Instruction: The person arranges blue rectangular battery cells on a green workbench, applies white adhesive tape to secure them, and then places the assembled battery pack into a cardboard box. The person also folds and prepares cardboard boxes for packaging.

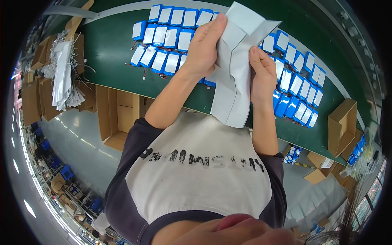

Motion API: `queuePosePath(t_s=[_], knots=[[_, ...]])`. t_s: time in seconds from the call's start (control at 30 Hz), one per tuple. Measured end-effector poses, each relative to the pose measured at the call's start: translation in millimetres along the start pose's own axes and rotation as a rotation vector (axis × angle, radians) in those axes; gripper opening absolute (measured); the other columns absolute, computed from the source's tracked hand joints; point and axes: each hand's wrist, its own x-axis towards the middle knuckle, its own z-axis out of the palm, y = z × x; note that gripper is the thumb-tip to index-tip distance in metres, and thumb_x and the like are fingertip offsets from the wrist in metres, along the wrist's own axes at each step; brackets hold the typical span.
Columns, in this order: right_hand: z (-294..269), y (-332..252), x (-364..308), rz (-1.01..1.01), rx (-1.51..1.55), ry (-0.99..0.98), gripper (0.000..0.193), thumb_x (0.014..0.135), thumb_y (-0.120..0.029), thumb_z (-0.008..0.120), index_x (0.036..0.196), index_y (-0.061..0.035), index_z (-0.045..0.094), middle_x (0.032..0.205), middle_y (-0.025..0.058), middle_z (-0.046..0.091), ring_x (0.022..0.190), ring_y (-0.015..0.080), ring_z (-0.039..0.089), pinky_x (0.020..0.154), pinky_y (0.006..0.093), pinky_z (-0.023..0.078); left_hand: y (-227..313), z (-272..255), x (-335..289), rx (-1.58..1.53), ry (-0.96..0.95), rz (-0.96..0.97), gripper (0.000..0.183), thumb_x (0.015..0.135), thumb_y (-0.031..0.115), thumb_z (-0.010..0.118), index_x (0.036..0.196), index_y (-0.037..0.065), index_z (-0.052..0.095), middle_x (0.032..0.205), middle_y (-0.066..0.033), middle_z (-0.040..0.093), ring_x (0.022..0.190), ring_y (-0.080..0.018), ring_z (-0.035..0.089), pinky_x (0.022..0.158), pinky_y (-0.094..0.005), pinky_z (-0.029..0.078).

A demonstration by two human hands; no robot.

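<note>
Between my hands, above the table's near edge, is a creased white folding carton, partly opened with flaps sticking out at its top. My left hand is closed on the carton's left edge, thumb near the upper corner. On the right edge my right hand grips it with the thumb up and fingers curled. Behind and beside it stand rows of blue battery packs with white labels and short wire leads. More battery packs lie to the right. The carton hides part of the rows.
The packs stand on a green table. At the left hangs a bundle of white strips and wires by cardboard boxes. An open cardboard box sits below the table edge, another box at the table's right end.
</note>
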Motion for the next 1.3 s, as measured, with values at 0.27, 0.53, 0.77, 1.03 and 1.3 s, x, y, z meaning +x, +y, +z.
queuePosePath(t_s=[0.27,0.53,0.77,1.03,1.3], knots=[[-12,-25,-6,-0.52,-0.245,0.042,0.047,0.094,0.002,0.075,0.135,0.0007,0.053,0.105,0.0057,0.058,0.095,0.0138,0.059,0.084,0.0278,0.05,28,-8,-3,0.723,-0.058,0.304,0.04,0.113,0.03,0.055,0.089,0.0,0.066,0.071,0.0009,0.053,0.068,-0.0073,0.045,0.061,-0.0269,0.037],[13,-37,-1,-0.111,0.096,-0.224,0.049,0.093,0.009,0.072,0.136,0.0001,0.052,0.12,0.0102,0.066,0.11,0.0157,0.064,0.093,0.0293,0.054,35,-6,-23,0.284,-0.129,-0.211,0.064,0.116,0.055,0.022,0.148,0.009,0.052,0.133,-0.0095,0.062,0.123,-0.0192,0.058,0.107,-0.0325,0.047],[5,-35,1,0.001,0.208,-0.305,0.041,0.101,-0.003,0.065,0.14,0.0001,0.05,0.126,0.0103,0.065,0.12,0.0185,0.063,0.094,0.0317,0.054,25,-13,-22,0.305,-0.225,-0.194,0.071,0.112,0.065,0.016,0.156,0.014,0.039,0.139,-0.0114,0.056,0.127,-0.0207,0.058,0.104,-0.0356,0.051],[-4,-40,0,0.192,0.383,-0.38,0.052,0.106,-0.018,0.056,0.153,0.0001,0.042,0.138,0.0157,0.061,0.125,0.0255,0.061,0.096,0.0439,0.054,9,-18,-7,0.56,-0.178,-0.016,0.075,0.11,0.07,0.015,0.139,0.011,0.05,0.124,-0.0132,0.052,0.111,-0.0244,0.057,0.095,-0.0371,0.051],[-1,-36,-4,0.23,0.454,-0.458,0.056,0.106,-0.019,0.056,0.156,-0.0014,0.04,0.141,0.016,0.06,0.126,0.0251,0.058,0.096,0.0455,0.05,21,-37,-10,1.041,-0.201,0.522,0.05,0.116,0.042,0.027,0.137,0.004,0.052,0.135,-0.0152,0.048,0.119,-0.0332,0.043,0.095,-0.0419,0.049]])
